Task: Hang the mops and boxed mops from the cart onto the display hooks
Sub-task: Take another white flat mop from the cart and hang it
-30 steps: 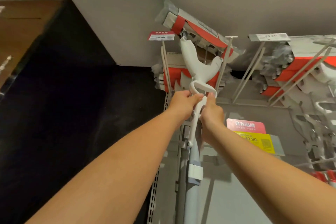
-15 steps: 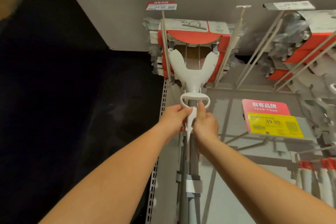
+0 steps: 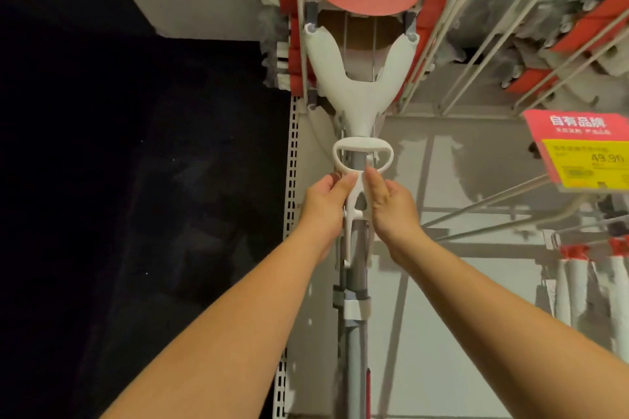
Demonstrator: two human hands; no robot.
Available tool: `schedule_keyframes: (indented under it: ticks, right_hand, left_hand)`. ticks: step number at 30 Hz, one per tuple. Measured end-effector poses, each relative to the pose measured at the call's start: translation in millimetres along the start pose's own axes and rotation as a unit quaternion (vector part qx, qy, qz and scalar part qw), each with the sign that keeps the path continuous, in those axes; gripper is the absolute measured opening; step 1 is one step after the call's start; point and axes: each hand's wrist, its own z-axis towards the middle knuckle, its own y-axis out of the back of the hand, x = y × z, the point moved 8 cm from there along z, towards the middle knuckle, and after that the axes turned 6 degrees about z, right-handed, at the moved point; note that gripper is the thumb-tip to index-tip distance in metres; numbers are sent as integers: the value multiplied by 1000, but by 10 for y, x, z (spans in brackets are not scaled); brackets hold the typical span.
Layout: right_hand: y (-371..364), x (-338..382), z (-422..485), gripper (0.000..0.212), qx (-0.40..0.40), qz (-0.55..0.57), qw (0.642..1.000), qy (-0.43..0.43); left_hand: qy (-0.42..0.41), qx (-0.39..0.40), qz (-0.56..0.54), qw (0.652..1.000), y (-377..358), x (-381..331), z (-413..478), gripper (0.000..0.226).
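Pinching the white plastic loop-topped lever [image 3: 356, 192] from 2 sides, your left hand [image 3: 323, 206] and right hand [image 3: 393, 206] press thumbs against it; the grey-poled white mop [image 3: 357, 92] hangs head-up among the metal display hooks [image 3: 300, 10].

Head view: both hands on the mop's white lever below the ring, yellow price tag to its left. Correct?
No. In the head view the price tag is to the right of the mop, not its left. The left hand and right hand are on the lever below the ring.
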Motion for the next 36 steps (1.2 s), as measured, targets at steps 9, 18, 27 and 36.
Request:
schedule_keyframes:
  ticks: [9,18,27,36]
  right_hand:
    - [30,82,-148,57,-59,-8,998,31]
    - [112,298,-366,44,-16,2,1000,11]
    - [323,386,-837,29,120,-55,991,-34]
    - [384,565,-1625,7,366,-460,805,79]
  left_hand:
    - [-6,-14,-10,1000,-13,14,-28,21]
    - [-2,-69,11,998,-3,-219,-427,22]
    - [4,-133,295,946,71,-534,-1151,36]
    - [211,96,769,596,42,-671,-2067,44]
